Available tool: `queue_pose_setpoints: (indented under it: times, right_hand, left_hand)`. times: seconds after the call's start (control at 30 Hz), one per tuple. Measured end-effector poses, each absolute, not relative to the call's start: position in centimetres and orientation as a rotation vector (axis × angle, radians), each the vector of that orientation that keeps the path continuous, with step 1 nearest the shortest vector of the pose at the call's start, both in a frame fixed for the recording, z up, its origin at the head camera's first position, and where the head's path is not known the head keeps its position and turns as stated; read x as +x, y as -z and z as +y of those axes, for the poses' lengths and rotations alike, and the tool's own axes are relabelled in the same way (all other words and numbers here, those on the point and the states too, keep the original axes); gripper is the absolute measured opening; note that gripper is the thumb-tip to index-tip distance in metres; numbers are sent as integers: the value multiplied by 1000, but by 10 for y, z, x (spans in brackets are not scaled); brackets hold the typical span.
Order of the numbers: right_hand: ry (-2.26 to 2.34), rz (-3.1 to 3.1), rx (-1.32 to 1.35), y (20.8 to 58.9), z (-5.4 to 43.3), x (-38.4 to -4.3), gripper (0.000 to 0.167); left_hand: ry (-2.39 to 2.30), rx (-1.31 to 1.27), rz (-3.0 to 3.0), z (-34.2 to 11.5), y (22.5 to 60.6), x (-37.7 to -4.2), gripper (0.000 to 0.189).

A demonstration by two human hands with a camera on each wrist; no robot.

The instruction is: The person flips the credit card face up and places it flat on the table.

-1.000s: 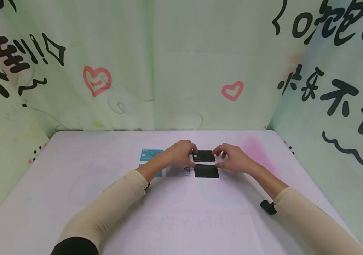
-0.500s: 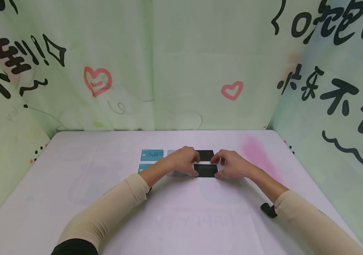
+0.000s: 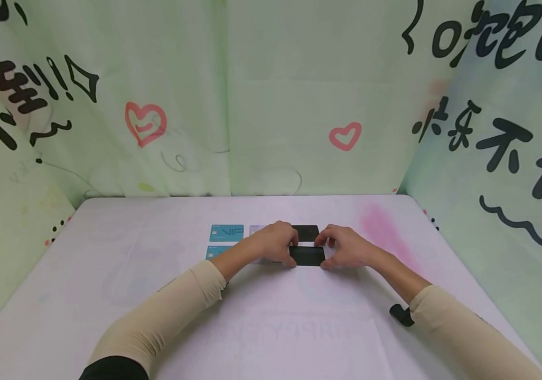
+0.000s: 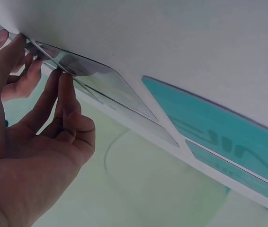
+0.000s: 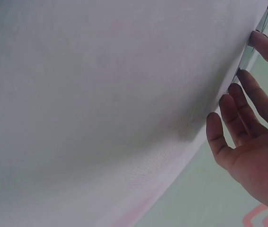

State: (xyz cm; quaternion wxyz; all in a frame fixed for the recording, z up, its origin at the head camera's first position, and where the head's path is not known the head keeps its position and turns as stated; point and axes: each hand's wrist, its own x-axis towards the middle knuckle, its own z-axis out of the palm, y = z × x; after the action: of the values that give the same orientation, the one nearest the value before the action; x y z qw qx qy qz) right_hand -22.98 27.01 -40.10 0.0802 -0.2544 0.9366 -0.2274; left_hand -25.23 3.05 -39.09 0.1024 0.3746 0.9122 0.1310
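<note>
A plain black card (image 3: 307,256) lies flat on the table between the two hands. The left hand (image 3: 274,243) has its thumb by the near left corner and its fingers toward the far left corner. Mirroring it, the right hand (image 3: 348,247) keeps its thumb at the near right corner, fingers just beyond the far one. Contact with the edges is too small to tell. Behind lies another black card (image 3: 306,233). In the left wrist view a pale printed card (image 4: 120,92) lies beside the left fingers; a blue card (image 4: 219,127) follows.
A blue VIP card (image 3: 226,233) and a second blue card (image 3: 216,251), partly hidden by the left forearm, lie to the left. A pale lavender card (image 3: 254,229) shows behind the left hand. Patterned cloth walls (image 3: 271,95) enclose the table (image 3: 271,327) at the back and sides.
Both hands have moved slightly nearer, from the gap between the black cards to the near card's sides. The black cards look almost unmoved; the left fingers now cover less of the far one.
</note>
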Motion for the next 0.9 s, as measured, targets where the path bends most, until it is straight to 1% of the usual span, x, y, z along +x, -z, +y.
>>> queue_pose_setpoints:
  times: [0.5, 0.9]
  right_hand:
    - [671, 2808, -788, 401, 271, -227, 45]
    - [678, 2825, -807, 402, 271, -226, 44]
  left_hand:
    - [-405, 1011, 2659, 33, 395, -256, 40]
    - [-411, 996, 2638, 34, 398, -260, 38]
